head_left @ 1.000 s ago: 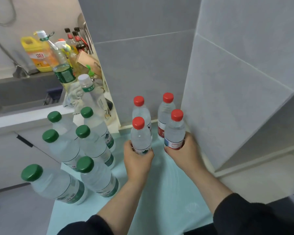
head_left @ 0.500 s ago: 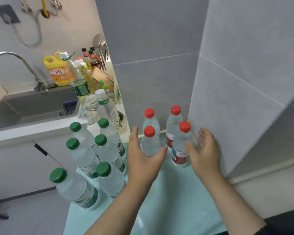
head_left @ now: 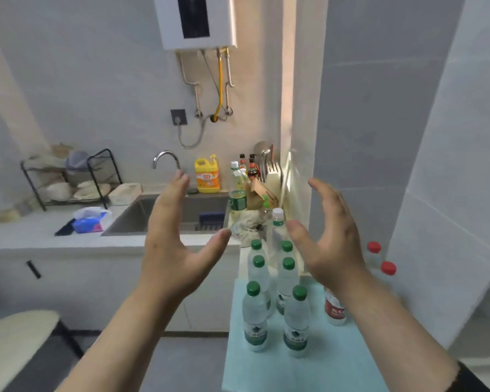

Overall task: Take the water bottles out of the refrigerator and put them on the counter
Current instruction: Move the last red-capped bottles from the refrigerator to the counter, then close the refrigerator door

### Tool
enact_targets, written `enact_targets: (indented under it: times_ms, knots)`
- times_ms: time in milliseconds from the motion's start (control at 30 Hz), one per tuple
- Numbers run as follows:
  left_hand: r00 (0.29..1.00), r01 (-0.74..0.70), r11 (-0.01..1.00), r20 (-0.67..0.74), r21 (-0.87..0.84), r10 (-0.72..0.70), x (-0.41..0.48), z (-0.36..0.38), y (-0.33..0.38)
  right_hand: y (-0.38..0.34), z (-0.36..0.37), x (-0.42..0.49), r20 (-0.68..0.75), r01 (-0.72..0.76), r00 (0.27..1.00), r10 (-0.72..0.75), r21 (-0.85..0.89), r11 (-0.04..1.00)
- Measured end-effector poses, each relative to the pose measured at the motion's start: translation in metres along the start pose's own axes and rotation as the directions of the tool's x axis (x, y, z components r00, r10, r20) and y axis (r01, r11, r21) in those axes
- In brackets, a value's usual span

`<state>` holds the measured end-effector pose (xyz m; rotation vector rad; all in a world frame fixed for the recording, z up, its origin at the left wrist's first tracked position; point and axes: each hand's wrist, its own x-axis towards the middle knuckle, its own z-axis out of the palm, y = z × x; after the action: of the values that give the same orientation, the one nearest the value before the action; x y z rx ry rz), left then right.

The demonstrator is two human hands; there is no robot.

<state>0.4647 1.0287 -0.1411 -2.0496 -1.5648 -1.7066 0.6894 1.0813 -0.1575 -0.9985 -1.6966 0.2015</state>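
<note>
Head camera is showing me both hands raised, left hand (head_left: 170, 250) and right hand (head_left: 331, 239) hovering with fingers (head_left: 176, 190) spread wide, holding nothing. Green-capped bottles (head_left: 255, 315) and red-capped bottles (head_left: 334, 306) are standing on the pale blue counter (head_left: 294, 372), so I'm judging unloading nearly done; the refrigerator isn't showing. Behind, a sink (head_left: 159, 216) and wall heater (head_left: 198, 21) are sitting against pale walls.

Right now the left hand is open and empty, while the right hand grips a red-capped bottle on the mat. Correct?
No. The right hand grips nothing: the head view shows it raised and open, like the left hand. The red-capped bottles stand on the mat with no hand around them.
</note>
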Motion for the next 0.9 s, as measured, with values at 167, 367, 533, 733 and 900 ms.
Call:
enact_targets:
  times_ms: [167,367,533,733,900]
  knots:
    - [0.995,0.028,0.995,-0.095,0.091,-0.019,0.003,-0.136,0.004,-0.114,0.055,0.015,0.033,0.152,0.987,-0.159,0.168,0.974]
    - [0.948,-0.006,0.958,-0.303,0.286,0.097,-0.018,-0.272,0.036,-0.232,0.118,0.010,0.026,0.322,0.930,-0.366,0.421,0.848]
    - [0.896,0.013,0.874,-0.394,0.485,0.205,-0.052,-0.341,0.078,-0.310,0.158,-0.003,0.013,0.400,0.852,-0.523,0.628,0.667]
    - [0.846,0.150,0.696,-0.455,0.702,0.276,-0.093,-0.396,0.127,-0.391,0.186,-0.025,-0.013,0.377,0.766,-0.643,0.820,0.432]
    - [0.806,0.327,0.531,-0.524,0.782,0.275,-0.138,-0.424,0.168,-0.452,0.204,-0.065,-0.034,0.265,0.701,-0.713,0.940,0.215]
